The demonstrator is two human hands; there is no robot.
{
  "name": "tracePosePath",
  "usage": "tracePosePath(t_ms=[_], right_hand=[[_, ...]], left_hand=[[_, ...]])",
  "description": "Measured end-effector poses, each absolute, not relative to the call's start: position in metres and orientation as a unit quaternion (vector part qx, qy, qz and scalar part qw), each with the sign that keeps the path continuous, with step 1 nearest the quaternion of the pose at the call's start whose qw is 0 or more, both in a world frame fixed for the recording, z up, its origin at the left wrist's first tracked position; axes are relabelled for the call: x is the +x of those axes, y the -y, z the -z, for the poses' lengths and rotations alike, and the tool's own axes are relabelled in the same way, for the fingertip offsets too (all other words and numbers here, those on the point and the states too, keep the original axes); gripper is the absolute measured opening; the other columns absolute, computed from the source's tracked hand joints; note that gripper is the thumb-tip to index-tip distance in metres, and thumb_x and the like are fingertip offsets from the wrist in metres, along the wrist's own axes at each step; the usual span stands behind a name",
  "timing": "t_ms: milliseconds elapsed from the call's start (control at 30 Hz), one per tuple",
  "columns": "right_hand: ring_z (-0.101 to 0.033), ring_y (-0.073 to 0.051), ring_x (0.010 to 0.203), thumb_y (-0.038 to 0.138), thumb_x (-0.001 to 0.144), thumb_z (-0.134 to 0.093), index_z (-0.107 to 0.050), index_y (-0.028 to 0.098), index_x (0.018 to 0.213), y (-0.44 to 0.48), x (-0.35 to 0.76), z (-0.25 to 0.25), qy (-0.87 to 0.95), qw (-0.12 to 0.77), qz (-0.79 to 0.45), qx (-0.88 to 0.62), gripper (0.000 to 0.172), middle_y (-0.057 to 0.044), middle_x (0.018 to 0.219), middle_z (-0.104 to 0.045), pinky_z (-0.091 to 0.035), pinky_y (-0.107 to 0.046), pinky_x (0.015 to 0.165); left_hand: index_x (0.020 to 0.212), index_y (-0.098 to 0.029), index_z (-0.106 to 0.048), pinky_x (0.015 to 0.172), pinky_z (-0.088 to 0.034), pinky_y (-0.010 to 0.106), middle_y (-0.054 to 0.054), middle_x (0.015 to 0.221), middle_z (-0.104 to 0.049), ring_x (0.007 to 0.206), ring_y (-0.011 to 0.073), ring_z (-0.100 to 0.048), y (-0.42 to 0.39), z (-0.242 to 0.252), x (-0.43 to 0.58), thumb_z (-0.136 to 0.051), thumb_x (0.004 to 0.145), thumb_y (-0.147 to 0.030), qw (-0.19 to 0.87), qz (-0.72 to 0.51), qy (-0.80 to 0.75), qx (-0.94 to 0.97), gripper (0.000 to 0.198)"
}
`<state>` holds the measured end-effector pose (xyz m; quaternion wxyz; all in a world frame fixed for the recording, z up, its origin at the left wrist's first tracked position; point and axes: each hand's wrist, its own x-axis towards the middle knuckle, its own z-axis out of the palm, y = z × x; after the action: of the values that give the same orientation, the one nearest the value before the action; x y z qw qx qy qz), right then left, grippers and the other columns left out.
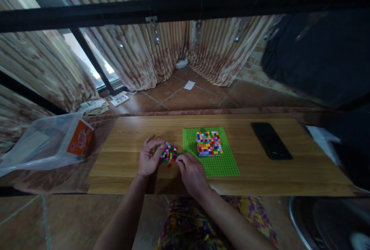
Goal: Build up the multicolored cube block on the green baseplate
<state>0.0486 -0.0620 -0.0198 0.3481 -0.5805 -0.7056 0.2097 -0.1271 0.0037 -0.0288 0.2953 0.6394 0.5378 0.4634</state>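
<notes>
A small pile of loose toy bricks (170,152) in mixed colours lies on the wooden table. My left hand (148,158) is at the pile's left edge, thumb and fingers apart and curved around that side. At the pile's right side is my right hand (193,173), thumb and forefinger pinched together; whatever is between them is too small to make out. A green baseplate (211,168) lies just right of the pile. On it stands a squarish block of multicoloured bricks (209,143), built up in layers.
A black phone (271,141) lies on the right part of the wooden table (124,138). Left of the table stands a clear plastic bin (49,142) with an orange label. A dark metal bar (185,7) crosses above, in front of striped curtains. A round metal-rimmed object is at lower right.
</notes>
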Motion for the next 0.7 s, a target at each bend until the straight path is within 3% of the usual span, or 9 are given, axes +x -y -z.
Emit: tracePosePath(t_ms=[67,267,700], right_hand=[[-0.063,-0.019,0.085,0.013,0.094,-0.052,-0.067,0.021,0.091,0.061,0.051,0.017,0.670,0.392,-0.243,-0.581,0.017,-0.005,0.089,-0.068,-0.049,-0.030,0.079],[-0.066,-0.018,0.089,0.012,0.093,-0.051,-0.069,0.022,0.098,0.057,0.052,0.010,0.609,0.471,-0.297,-0.564,0.021,-0.005,0.094,-0.069,-0.051,-0.028,0.080],[-0.066,-0.018,0.086,0.011,0.091,-0.055,-0.072,0.018,0.092,0.056,0.046,0.007,0.612,0.462,-0.311,-0.562,0.019,-0.006,0.091,-0.071,-0.050,-0.029,0.080]], left_hand=[[0.089,-0.024,-0.071,0.118,-0.023,0.051,0.001,0.092,-0.075,0.093,0.0201,-0.068,0.004,0.023,-0.126,-0.061,0.087,-0.037,0.236,-0.433,-0.514,0.702,0.017],[0.105,-0.025,-0.068,0.111,-0.032,0.050,0.003,0.105,-0.075,0.107,0.0225,-0.063,0.027,0.017,-0.110,-0.062,0.088,-0.027,0.117,-0.392,-0.431,0.804,0.018],[0.094,-0.023,-0.068,0.106,-0.037,0.047,0.002,0.088,-0.075,0.094,0.0202,-0.065,0.028,0.016,-0.104,-0.065,0.087,-0.021,0.057,-0.402,-0.398,0.822,0.008]])
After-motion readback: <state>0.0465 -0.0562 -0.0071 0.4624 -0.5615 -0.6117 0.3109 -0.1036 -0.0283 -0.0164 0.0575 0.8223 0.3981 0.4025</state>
